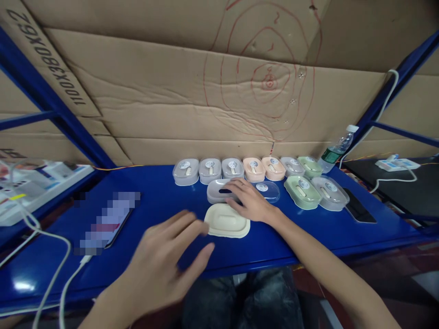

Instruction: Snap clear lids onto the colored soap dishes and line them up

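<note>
A grey oval box (216,192) without its lid stands on the blue table (161,205), a dark opening showing in it. My right hand (248,198) reaches over its right side, fingers on its rim; how firmly they hold it is hard to tell. Just in front lies a cream oval tray (227,221). My left hand (171,256) hovers left of this tray, thumb and fingers apart, holding nothing. Behind my right hand lies a clear lid (272,192) with a round sticker, partly covered by the hand.
Several lidded boxes, grey (185,172), peach (254,170) and green (302,193), line the back and right. A bottle (334,151) stands at back right, a dark flat object (360,208) before it. On the left lie a phone (111,219) and white cables (65,242).
</note>
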`<state>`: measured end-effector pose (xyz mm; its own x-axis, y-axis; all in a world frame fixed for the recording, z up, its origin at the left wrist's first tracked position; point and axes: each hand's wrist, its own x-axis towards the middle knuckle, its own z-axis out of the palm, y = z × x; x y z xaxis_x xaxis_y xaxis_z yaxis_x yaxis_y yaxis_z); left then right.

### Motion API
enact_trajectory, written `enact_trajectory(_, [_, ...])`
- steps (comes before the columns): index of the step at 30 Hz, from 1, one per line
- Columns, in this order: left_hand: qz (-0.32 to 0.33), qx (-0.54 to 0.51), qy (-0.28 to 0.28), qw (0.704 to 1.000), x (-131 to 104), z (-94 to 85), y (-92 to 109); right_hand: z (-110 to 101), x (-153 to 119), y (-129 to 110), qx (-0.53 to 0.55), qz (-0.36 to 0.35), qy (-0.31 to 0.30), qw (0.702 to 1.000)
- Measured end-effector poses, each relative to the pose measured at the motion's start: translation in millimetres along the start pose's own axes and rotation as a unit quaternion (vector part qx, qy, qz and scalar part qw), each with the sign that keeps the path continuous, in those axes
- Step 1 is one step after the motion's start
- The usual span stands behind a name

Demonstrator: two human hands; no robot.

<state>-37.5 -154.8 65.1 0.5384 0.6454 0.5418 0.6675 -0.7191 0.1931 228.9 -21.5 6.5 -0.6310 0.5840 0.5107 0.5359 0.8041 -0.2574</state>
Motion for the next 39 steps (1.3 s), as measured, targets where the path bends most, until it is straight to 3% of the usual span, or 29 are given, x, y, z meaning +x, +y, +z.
enact_trajectory(5, [0.025, 0.0, -0.12, 0.992, 22.5, 55.8, -43.3, -2.3, -2.5, 14.8, -0.024, 0.012, -0.033, 0.999])
enact_trajectory(8, [0.014, -0.005, -0.141, 0.99, 18.8, 71.0, -55.1, -3.1, -2.8, 18.3, -0.025, 0.003, -0.048, 0.999])
enact_trajectory(18, [-0.029, -0.041, -0.108, 0.993, -4.5, 67.0, -66.4, -4.0, 0.8, 7.9, -0.046, 0.02, -0.075, 0.996])
enact_trajectory(26, [-0.101, -0.073, -0.053, 0.991, -9.2, 75.4, -78.5, -21.6, -2.6, -8.6, 0.028, 0.041, 0.024, 0.998])
enact_trajectory(33, [-0.183, -0.199, -0.075, 0.96, -6.9, 79.5, -83.9, -18.6, -27.5, -42.2, 0.068, 0.004, -0.061, 0.996])
enact_trajectory(39, [-0.183, -0.188, -0.081, 0.961, -10.6, 80.1, -84.2, -2.3, -29.6, -50.3, 0.026, -0.032, -0.104, 0.994])
